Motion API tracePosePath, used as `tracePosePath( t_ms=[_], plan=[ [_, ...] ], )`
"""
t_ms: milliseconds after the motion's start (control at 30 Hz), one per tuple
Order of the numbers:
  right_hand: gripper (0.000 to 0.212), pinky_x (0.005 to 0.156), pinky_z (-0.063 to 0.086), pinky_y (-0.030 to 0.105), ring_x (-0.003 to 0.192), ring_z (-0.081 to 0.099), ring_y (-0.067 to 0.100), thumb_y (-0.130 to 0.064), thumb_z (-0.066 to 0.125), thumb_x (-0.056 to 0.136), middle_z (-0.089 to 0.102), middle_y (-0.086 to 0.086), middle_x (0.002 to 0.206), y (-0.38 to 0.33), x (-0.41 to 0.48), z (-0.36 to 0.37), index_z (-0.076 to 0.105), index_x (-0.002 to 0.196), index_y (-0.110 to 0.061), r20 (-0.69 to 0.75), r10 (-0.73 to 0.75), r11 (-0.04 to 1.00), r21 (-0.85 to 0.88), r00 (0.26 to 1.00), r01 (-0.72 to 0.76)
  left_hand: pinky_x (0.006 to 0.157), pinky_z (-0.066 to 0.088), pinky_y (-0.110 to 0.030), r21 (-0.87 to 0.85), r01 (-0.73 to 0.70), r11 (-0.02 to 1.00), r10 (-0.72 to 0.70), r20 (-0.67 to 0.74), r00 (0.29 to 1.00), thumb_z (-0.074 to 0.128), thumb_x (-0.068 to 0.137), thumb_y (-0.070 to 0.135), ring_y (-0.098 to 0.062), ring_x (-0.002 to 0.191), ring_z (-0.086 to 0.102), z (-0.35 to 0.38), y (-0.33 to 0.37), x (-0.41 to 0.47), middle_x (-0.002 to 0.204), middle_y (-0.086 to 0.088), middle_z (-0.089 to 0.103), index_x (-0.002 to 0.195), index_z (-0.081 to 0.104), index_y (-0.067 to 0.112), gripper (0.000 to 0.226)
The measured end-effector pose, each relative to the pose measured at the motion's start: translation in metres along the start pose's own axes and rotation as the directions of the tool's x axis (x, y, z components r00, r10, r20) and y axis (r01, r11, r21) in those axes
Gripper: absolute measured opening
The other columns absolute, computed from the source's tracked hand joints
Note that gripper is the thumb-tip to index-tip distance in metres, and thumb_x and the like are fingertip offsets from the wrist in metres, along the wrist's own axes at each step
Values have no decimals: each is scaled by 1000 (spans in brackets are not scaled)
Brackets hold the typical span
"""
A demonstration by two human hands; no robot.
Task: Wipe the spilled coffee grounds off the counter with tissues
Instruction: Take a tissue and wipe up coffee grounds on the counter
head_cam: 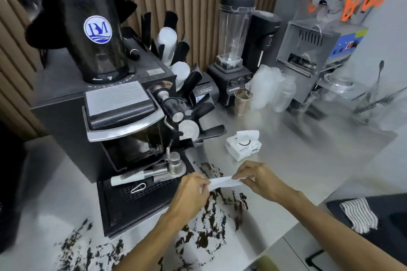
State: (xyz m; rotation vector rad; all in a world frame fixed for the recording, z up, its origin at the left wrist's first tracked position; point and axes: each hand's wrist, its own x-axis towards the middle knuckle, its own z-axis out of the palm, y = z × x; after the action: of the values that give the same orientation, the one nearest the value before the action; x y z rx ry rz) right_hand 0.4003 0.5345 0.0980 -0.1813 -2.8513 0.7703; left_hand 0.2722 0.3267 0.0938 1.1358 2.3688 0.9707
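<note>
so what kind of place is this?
Probably a café or drink-shop back counter: a coffee grinder standing on the steel counter, a blender behind it, and a cup-sealing machine beside stacked plastic cups.

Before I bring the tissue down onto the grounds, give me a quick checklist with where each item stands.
1. Tissue held at both ends, by left hand and right hand: ok.
2. Tissue folded into a wiping pad: not ok, it is stretched into a strip.
3. Coffee grounds lie directly below the hands: ok.
4. Tissue touching the counter: cannot tell, it appears raised.
5. Spare tissues: ok, tissue pack stands just behind the spill with a sheet sticking out.
</note>
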Motion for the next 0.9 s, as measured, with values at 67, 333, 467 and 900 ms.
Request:
tracePosePath(
  t_ms=[67,333,467,900],
  plan=[
    [25,76,40,6,79,56,-2,-7,68,83,59,-10,98,15,9,2,76,105,-15,53,14,1000,-7,999,-13,65,51,-12,63,7,998,-6,-19,1000,68,89,26,-4,78,59,10,-1,11,124,2,55,126,63,10,40],
    [22,59,53,34,75,65,29,5,64,78,62,10,95,48,78,27,73,93,-7,142,-41,876,-471,989,105,97,43,-34,722,-66,689,33,61,998,49,96,2,-25,115,48,32,-4,81,120,-12,62,123,61,3,29],
    [23,58,53,33,72,63,27,1,61,66,65,8,80,43,115,39,74,78,-15,181,-51,742,-652,982,158,95,42,-39,837,-77,543,-10,98,995,44,95,-3,-30,109,56,34,-6,110,107,-16,67,112,63,4,27],
    [7,63,44,23,66,61,11,-22,70,59,62,-12,61,62,173,76,68,62,-27,173,-116,669,-714,978,205,92,49,-29,895,41,443,-233,72,970,49,97,2,-20,112,58,52,-30,156,116,-5,63,121,55,14,27]
  ],
)
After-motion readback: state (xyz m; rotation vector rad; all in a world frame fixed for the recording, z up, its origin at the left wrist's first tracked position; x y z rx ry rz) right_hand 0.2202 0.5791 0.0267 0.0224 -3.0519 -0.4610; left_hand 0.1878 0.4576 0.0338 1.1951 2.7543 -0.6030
